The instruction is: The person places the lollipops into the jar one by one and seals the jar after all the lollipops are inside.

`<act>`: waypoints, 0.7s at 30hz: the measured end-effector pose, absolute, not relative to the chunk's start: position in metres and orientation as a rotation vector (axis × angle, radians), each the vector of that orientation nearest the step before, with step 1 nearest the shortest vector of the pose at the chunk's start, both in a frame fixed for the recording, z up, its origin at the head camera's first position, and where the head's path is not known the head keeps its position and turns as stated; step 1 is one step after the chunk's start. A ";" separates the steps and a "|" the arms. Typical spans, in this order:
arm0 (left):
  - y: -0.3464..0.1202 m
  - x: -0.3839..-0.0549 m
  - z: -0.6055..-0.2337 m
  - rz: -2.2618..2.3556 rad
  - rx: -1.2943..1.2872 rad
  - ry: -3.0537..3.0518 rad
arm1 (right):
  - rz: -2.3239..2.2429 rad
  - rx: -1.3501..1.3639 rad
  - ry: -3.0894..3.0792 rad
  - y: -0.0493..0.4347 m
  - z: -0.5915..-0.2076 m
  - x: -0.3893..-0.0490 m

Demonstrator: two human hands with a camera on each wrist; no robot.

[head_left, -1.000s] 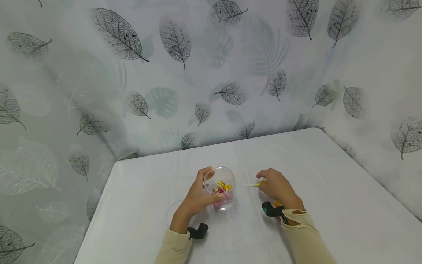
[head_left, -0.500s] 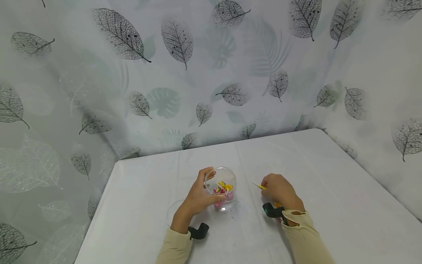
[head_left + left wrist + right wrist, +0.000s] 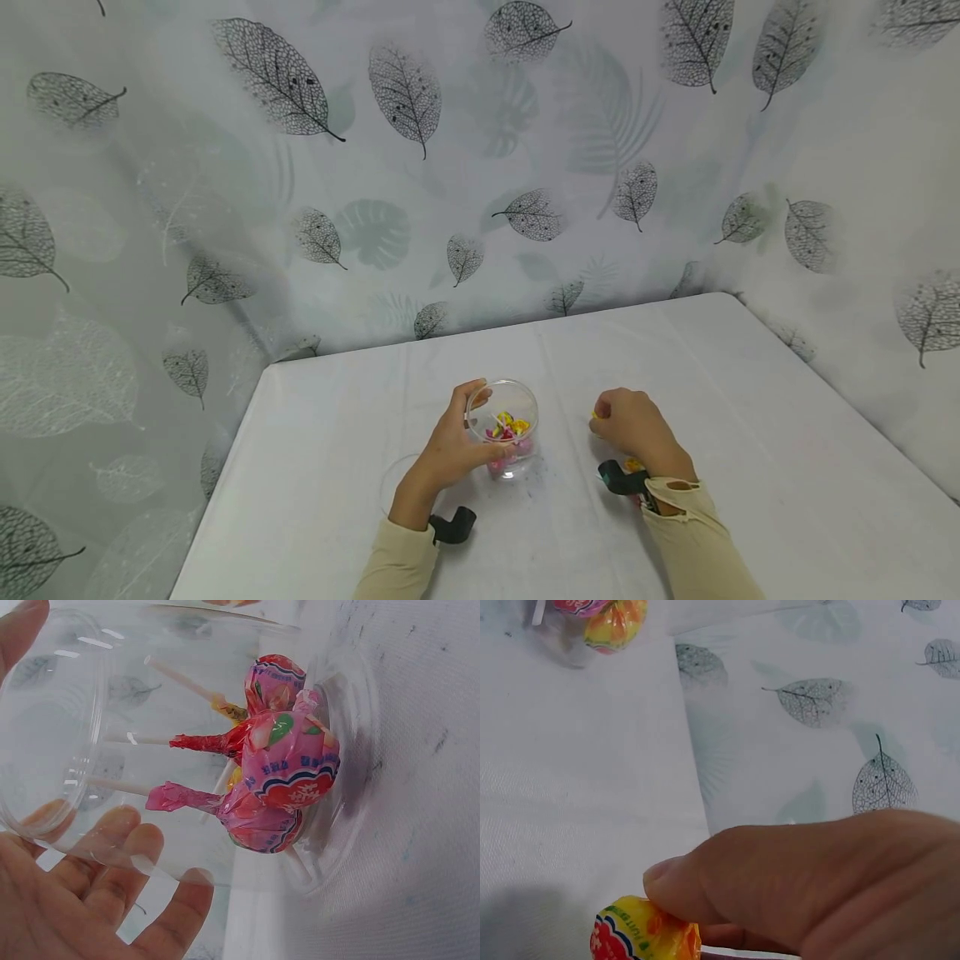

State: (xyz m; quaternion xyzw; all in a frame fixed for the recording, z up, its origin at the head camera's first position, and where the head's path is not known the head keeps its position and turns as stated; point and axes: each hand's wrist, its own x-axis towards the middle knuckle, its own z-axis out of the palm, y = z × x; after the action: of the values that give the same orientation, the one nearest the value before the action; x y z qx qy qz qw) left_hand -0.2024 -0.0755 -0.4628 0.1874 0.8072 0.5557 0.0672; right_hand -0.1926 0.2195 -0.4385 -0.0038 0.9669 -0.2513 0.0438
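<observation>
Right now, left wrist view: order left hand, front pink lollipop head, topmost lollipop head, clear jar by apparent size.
1. Clear jar
2. Left hand, cut by the frame edge
3. Front pink lollipop head
4. Topmost lollipop head, partly hidden; front one looks nearer, true sizes unsure

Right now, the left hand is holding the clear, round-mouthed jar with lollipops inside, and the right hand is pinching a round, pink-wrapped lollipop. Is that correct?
Not quite: the right wrist view shows the right hand pinching a round, yellow-wrapped lollipop, not a pink one. The left hand does hold the clear, round-mouthed jar with lollipops inside.
</observation>
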 end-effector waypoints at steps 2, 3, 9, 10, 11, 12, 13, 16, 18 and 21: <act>-0.075 -0.202 -0.463 1.672 0.556 2.436 | -0.775 -0.002 2.972 0.220 -0.437 -0.192; -0.075 -0.202 -0.463 1.672 0.556 2.437 | -0.776 -0.003 2.983 0.219 -0.437 -0.192; -0.074 -0.203 -0.464 1.670 0.563 2.446 | -0.837 -0.048 3.065 0.220 -0.434 -0.190; -0.074 -0.203 -0.464 1.669 0.565 2.447 | -0.855 -0.056 3.071 0.219 -0.434 -0.190; -0.074 -0.203 -0.464 1.667 0.565 2.449 | -0.869 -0.065 3.078 0.219 -0.434 -0.190; -0.074 -0.203 -0.464 1.666 0.565 2.451 | -0.885 -0.075 3.083 0.219 -0.434 -0.190; -0.074 -0.203 -0.465 1.666 0.565 2.453 | -0.896 -0.083 3.087 0.218 -0.434 -0.190; -0.074 -0.202 -0.465 1.664 0.564 2.457 | -0.933 -0.098 3.097 0.217 -0.433 -0.190; -0.074 -0.202 -0.465 1.667 0.561 2.453 | -0.959 -0.102 3.105 0.217 -0.433 -0.190; -0.074 -0.202 -0.465 1.672 0.556 2.446 | -0.997 -0.112 3.117 0.217 -0.434 -0.190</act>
State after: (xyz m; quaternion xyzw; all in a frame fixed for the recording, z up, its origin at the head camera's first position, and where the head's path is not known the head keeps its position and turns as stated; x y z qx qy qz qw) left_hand -0.2024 -0.0735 -0.4650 0.1842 0.8098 0.5534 0.0635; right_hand -0.1897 0.2169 -0.4337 -0.0341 0.9498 -0.3039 -0.0664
